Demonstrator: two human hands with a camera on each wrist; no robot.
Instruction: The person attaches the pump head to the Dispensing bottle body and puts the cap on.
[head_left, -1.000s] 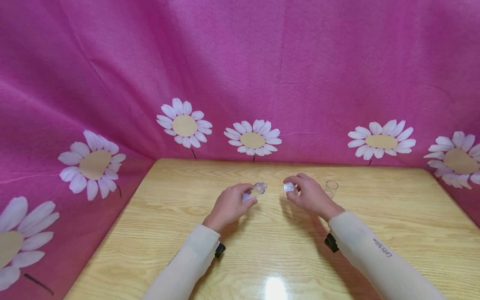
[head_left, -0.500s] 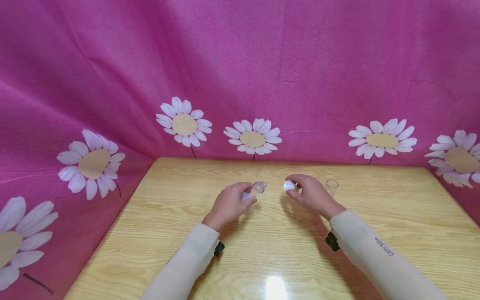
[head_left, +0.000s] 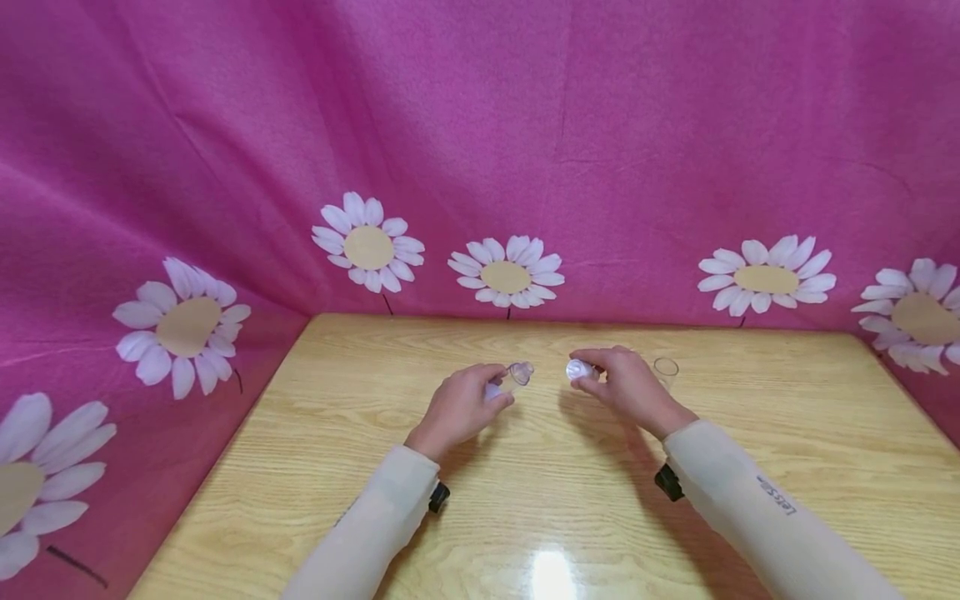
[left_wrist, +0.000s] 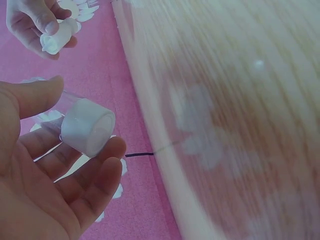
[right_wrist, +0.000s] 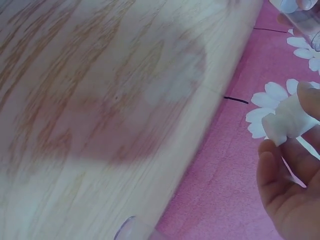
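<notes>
My left hand (head_left: 461, 410) holds a small clear bottle (head_left: 519, 375) between thumb and fingers. It is tilted, with its clear narrow neck pointing right and its white base (left_wrist: 89, 127) toward the palm side. Across a short gap, my right hand (head_left: 628, 387) pinches a small white stepped cylindrical piece (head_left: 579, 370). In the right wrist view this white piece (right_wrist: 290, 120) shows a narrower end, partly hidden by the thumb and fingers. Both hands are raised over the wooden table (head_left: 360, 467), and the two parts are apart.
A clear open-topped cup or cap (head_left: 666, 372) stands on the table just behind my right hand, partly hidden by it. A pink cloth (head_left: 630, 167) with daisies rises behind the table's far edge and along its sides.
The white piece in my right hand has turned so its round end faces more toward the left hand. My right hand has shifted very slightly; the left hand stays still.
</notes>
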